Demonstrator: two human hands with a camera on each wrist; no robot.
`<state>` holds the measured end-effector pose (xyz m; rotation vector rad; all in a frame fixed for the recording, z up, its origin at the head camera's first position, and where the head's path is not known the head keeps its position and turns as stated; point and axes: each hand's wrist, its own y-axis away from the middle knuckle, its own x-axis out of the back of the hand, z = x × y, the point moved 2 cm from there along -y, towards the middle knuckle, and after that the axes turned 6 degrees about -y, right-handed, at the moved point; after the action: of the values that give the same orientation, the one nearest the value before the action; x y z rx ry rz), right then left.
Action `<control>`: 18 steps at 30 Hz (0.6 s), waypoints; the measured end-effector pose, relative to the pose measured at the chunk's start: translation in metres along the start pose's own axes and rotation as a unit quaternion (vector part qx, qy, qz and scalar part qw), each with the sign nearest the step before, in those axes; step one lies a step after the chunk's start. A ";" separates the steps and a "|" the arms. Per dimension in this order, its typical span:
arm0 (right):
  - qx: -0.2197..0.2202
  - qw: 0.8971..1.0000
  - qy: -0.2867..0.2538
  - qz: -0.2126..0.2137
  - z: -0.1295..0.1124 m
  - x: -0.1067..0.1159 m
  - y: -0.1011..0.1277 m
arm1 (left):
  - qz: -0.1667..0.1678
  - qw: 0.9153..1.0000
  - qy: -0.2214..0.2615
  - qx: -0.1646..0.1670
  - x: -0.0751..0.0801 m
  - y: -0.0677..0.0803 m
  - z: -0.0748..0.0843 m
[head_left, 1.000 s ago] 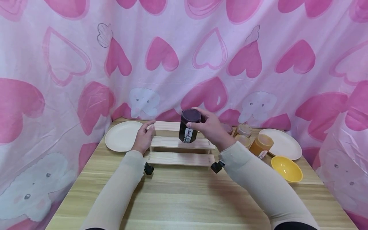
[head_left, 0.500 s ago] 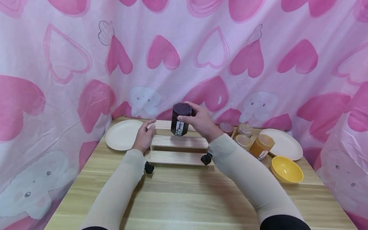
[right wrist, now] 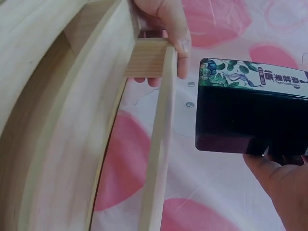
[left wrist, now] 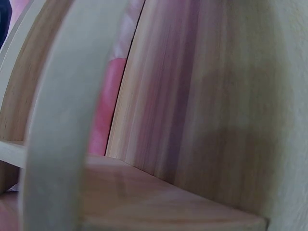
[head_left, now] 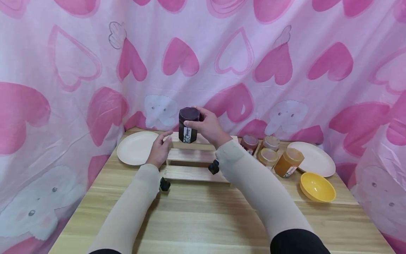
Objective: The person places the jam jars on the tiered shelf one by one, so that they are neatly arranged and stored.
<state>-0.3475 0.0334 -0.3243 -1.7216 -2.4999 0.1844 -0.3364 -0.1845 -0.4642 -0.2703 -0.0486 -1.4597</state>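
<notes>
**Dark jar up and left, now over the rack's far step**

While the left hand (head_left: 159, 150) rests on the left end of the pale stepped wooden rack (head_left: 193, 160), fingers straight and gripping nothing, the right hand (head_left: 207, 127) has carried the dark purple hexagonal jar with the white label strip (head_left: 188, 125) left and away from the near edge over the last second. A second ago the jar hung over the middle step; now it hangs over the far one, upright, fingers wrapped round its side and lid, not touching wood. My read: it's being lined up for the far-left part of the rack, placement not yet done

View differences:
- head: whole layout. Cream round plate (head_left: 137, 152) far left, four amber-to-brown jars (head_left: 269, 154) and a yellow plastic bowl (head_left: 317, 187) right of the rack
- right wrist: jar base clear of the rack edge, curtain visible between; left fingertips (right wrist: 183, 45) on the step's end
- left wrist: only close-up rack wood, no hand
</notes>
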 end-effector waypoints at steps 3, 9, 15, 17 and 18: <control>-0.003 1.000 -0.023 0.000 0.002 -0.007 -0.007 | -0.001 1.000 0.000 0.000 0.001 0.001 0.000; -0.012 1.000 -0.029 0.005 0.005 -0.015 -0.016 | 0.005 1.000 -0.001 0.003 -0.001 0.000 0.001; -0.008 1.000 -0.023 0.016 0.008 -0.022 -0.021 | 0.007 1.000 -0.003 -0.002 0.000 0.001 0.003; -0.001 1.000 -0.019 0.016 0.009 -0.023 -0.023 | 0.008 1.000 -0.008 -0.001 0.001 0.001 0.004; 0.003 1.000 -0.017 0.015 0.009 -0.024 -0.024 | 0.008 1.000 -0.009 0.000 0.002 0.001 0.005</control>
<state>-0.3621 0.0020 -0.3296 -1.7698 -2.4945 0.2262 -0.3342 -0.1849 -0.4596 -0.2820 -0.0611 -1.4419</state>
